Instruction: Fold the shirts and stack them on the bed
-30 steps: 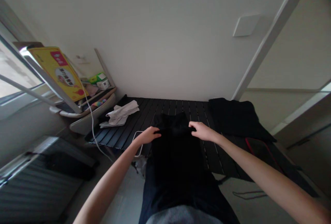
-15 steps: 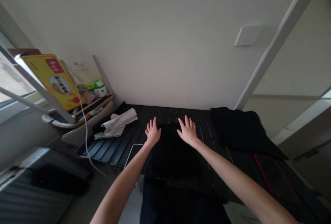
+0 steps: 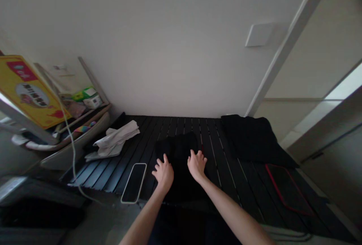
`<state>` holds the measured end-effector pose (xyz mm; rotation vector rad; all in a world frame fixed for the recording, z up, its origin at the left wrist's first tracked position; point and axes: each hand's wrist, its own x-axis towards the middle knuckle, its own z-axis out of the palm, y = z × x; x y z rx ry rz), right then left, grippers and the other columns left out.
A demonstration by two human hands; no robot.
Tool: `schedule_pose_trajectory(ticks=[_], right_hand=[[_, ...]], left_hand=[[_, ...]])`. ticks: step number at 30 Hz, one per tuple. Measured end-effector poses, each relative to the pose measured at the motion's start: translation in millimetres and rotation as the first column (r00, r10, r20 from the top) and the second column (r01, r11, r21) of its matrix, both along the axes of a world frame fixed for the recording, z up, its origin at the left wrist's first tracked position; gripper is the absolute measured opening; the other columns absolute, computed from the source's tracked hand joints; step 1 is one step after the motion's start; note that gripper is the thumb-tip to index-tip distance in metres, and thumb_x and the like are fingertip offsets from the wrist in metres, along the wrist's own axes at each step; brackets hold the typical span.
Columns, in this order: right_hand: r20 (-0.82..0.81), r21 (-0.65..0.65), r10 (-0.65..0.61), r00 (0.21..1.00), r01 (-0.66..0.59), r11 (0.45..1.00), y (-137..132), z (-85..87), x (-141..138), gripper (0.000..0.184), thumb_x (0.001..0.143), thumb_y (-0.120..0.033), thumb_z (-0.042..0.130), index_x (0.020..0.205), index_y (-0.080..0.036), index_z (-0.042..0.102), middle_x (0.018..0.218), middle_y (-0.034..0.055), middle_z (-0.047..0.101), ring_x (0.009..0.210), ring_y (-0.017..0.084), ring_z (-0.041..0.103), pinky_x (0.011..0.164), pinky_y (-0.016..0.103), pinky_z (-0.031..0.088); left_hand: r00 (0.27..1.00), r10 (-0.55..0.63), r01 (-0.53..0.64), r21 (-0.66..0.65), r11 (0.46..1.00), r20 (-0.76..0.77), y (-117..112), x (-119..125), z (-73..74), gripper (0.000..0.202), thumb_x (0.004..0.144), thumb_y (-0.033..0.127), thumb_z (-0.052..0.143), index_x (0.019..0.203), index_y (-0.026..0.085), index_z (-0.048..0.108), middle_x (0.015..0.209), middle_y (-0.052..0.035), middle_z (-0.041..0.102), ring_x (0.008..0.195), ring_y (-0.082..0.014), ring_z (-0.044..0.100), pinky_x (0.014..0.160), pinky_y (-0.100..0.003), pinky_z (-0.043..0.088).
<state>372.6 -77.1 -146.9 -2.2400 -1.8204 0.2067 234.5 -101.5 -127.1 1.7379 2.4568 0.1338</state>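
A folded black cloth [image 3: 181, 145] lies on the black slatted table [image 3: 226, 169] right in front of me; its dark folds are hard to make out. My left hand [image 3: 164, 172] rests on the cloth's left side, palm down, fingers spread. On the right side, my right hand [image 3: 197, 165] touches the same cloth with its fingers apart and slightly bent. Neither hand visibly grips the fabric. Left of my left hand lies a phone [image 3: 134, 183] with a white edge.
A crumpled whitish cloth [image 3: 118, 138] lies at the table's left. Another black cloth [image 3: 251, 139] is at the right, above a flat red-rimmed object [image 3: 288, 190]. Further left stand a yellow printed board [image 3: 31, 90] and a hanging white cable [image 3: 72, 143]. The wall [image 3: 169, 48] borders the table's back.
Both hands have drawn back toward me over the black cloth, whose far part now shows beyond my fingers. The view has shifted right, and the phone is now fully visible.
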Motion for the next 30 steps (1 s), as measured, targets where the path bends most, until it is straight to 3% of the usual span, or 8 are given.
schedule_pose_trajectory(ticks=[4, 9, 16, 21, 23, 25, 27, 30], right_hand=[[-0.013, -0.023, 0.110, 0.994, -0.111, 0.994, -2, 5.1, 8, 0.048, 0.085, -0.005, 0.039, 0.125, -0.021, 0.060, 0.119, 0.0128, 0.062, 0.097, 0.019, 0.063, 0.090, 0.033, 0.036], [0.028, 0.007, 0.220, 0.975, -0.221, 0.975, -10, 22.7, 44, 0.054, 0.084, -0.002, 0.036, 0.132, -0.019, 0.054, 0.129, 0.0112, 0.059, 0.104, 0.017, 0.062, 0.095, 0.032, 0.034], [0.232, 0.143, 0.197, 0.953, -0.234, 0.962, -9, 82.3, 140, 0.052, 0.087, -0.002, 0.030, 0.134, -0.010, 0.051, 0.142, 0.0175, 0.047, 0.115, 0.022, 0.056, 0.095, 0.036, 0.035], [0.426, 0.300, -0.001, 0.905, -0.140, 0.944, 0, 131.8, 232, 0.050, 0.088, -0.005, 0.031, 0.135, -0.009, 0.049, 0.142, 0.0193, 0.046, 0.095, 0.022, 0.064, 0.089, 0.037, 0.039], [0.457, 0.346, -0.104, 0.884, -0.069, 0.936, 13, 142.7, 272, 0.050, 0.090, -0.009, 0.032, 0.137, -0.010, 0.048, 0.142, 0.0199, 0.045, 0.094, 0.024, 0.064, 0.088, 0.039, 0.040], [0.462, 0.366, -0.202, 0.864, 0.021, 0.930, 30, 139.1, 310, 0.048, 0.092, -0.015, 0.032, 0.139, -0.012, 0.046, 0.146, 0.0214, 0.038, 0.103, 0.030, 0.060, 0.091, 0.044, 0.038], [0.435, 0.349, -0.292, 0.852, 0.139, 0.927, 43, 116.5, 341, 0.048, 0.095, -0.029, 0.034, 0.141, -0.018, 0.044, 0.155, 0.0198, 0.021, 0.123, 0.040, 0.046, 0.098, 0.053, 0.031], [0.390, 0.189, -0.310, 0.867, 0.254, 0.949, 49, 53.8, 367, 0.057, 0.095, -0.047, 0.029, 0.144, -0.020, 0.039, 0.158, 0.0179, 0.009, 0.138, 0.045, 0.019, 0.105, 0.062, 0.015]], left_hand=[[0.966, -0.046, 0.061, -0.052, 0.997, 0.255, 2, 3, 3.5, 0.056, 0.091, 0.017, 0.041, 0.146, 0.021, 0.031, 0.134, -0.0196, 0.046, 0.101, -0.0277, 0.064, 0.088, -0.047, 0.047], [0.831, -0.367, 0.304, 0.212, 0.929, 0.417, 3, 36, 6.0, 0.052, 0.086, 0.007, 0.043, 0.137, 0.016, 0.046, 0.132, -0.0128, 0.053, 0.121, -0.0206, 0.053, 0.102, -0.031, 0.042], [0.622, -0.650, 0.402, 0.534, 0.744, 0.437, 15, 136, 44.4, 0.048, 0.087, 0.007, 0.038, 0.131, 0.020, 0.053, 0.139, -0.0087, 0.051, 0.126, -0.0201, 0.051, 0.107, -0.038, 0.043], [0.428, -0.835, 0.454, 0.717, 0.530, 0.346, 53, 223, 80.8, 0.044, 0.094, 0.013, 0.032, 0.132, 0.022, 0.052, 0.146, -0.0075, 0.043, 0.128, -0.0197, 0.048, 0.106, -0.039, 0.043], [0.419, -0.852, 0.498, 0.706, 0.504, 0.313, 70, 258, 89.5, 0.044, 0.095, 0.016, 0.033, 0.136, 0.023, 0.048, 0.153, -0.0081, 0.032, 0.133, -0.0235, 0.042, 0.108, -0.043, 0.041], [0.514, -0.794, 0.523, 0.616, 0.590, 0.324, 80, 286, 87.8, 0.049, 0.094, 0.026, 0.041, 0.143, 0.025, 0.039, 0.159, -0.0095, 0.015, 0.138, -0.0329, 0.032, 0.107, -0.055, 0.036], [0.633, -0.707, 0.528, 0.493, 0.692, 0.314, 80, 301, 73.0, 0.060, 0.091, 0.035, 0.049, 0.147, 0.027, 0.030, 0.160, -0.0106, 0.002, 0.141, -0.0410, 0.019, 0.107, -0.065, 0.028], [0.661, -0.718, 0.631, 0.354, 0.690, 0.220, 65, 297, 30.4, 0.058, 0.092, 0.040, 0.046, 0.147, 0.028, 0.031, 0.160, -0.0064, 0.005, 0.144, -0.0384, 0.004, 0.111, -0.065, 0.016]])
